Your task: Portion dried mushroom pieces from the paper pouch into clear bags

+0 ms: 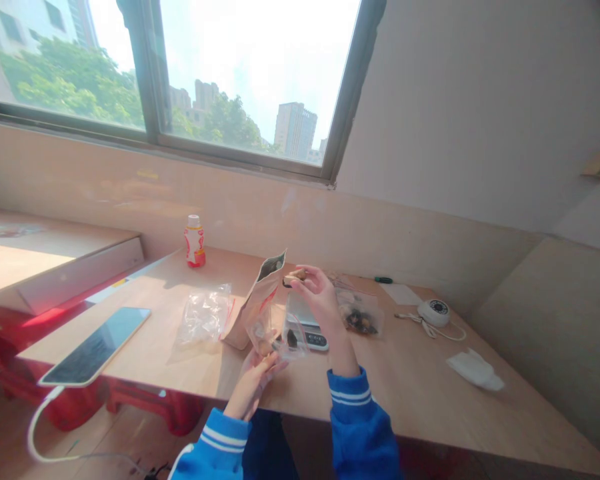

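My left hand [259, 375] is closed on a clear zip bag [294, 345] with a few dark and tan dried pieces inside. Between the thumb and fingers of my right hand [321, 298] is a tan and dark dried piece [294, 275], its kind unclear. That piece is up beside the mouth of an open brown kraft paper pouch [247, 313], which stands upright just beyond my left hand. Behind the zip bag lies a small kitchen scale [316, 339], partly hidden by the bag and my right hand. Another clear bag [363, 320] with dark pieces rests right of the scale.
An empty-looking clear bag [205, 317] and a phone [97, 347] on a white cable lie to the left. A red and white bottle [195, 243] stands at the back. A white round device [434, 312], a crumpled tissue [475, 369] and a green pen [383, 280] are on the right.
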Available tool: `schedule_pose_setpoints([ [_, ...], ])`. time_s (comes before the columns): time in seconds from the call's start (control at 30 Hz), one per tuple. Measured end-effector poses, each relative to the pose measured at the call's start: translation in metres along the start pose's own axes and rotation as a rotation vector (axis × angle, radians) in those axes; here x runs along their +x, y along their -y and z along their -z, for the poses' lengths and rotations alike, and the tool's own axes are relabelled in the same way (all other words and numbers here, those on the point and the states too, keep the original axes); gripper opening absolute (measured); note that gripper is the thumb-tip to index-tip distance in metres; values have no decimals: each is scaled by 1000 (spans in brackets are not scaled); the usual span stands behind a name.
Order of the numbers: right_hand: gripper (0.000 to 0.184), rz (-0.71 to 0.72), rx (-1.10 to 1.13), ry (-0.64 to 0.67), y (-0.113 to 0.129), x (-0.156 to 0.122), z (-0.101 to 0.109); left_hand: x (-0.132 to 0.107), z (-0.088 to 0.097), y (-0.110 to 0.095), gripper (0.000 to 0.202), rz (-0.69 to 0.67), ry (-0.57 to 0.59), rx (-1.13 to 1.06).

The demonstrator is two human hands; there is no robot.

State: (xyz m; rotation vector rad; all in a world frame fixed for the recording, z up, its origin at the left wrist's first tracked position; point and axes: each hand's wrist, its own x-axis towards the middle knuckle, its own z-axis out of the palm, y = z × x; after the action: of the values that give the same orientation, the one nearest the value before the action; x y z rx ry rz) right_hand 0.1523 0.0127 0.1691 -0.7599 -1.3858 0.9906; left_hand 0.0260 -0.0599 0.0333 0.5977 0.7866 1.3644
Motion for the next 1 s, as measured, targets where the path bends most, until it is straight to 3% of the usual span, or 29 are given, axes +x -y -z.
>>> schedule_pose_setpoints([
  [0.13, 31, 226, -174, -14, 15, 30, -21, 4, 6, 2, 71, 10, 27, -18],
  [0.27, 26, 246, -365, 187, 6, 34, -30, 3, 9, 1, 67, 5, 10, -20],
  [0.33, 29, 252, -423, 220, -2, 29, -30, 2, 10, -1, 67, 14, -1, -30],
  [0.47, 36, 309, -545, 218, -8, 21, -29, 3, 10, -1, 69, 11, -21, -51],
  [0.57, 40, 319, -552, 123, -3, 14, -23, 6, 11, 0, 69, 15, -18, -71],
  [0.63, 37, 277, -509, 34, 0, 8, -14, 7, 12, -1, 67, 52, -17, -104],
  [0.7, 31, 160, -459, 39, -2, 0, -2, 7, 13, -3, 62, 94, -31, -147],
  [0.8, 28, -69, -471, 304, -14, -15, 15, 4, 12, -8, 50, 115, -53, -214],
  [0.87, 28, -147, -553, 469, -25, -26, 21, 1, 11, -10, 45, 113, -45, -240],
  [1.0, 35, -176, -724, 483, -45, -43, 23, -1, 6, -13, 45, 91, -49, -240],
])
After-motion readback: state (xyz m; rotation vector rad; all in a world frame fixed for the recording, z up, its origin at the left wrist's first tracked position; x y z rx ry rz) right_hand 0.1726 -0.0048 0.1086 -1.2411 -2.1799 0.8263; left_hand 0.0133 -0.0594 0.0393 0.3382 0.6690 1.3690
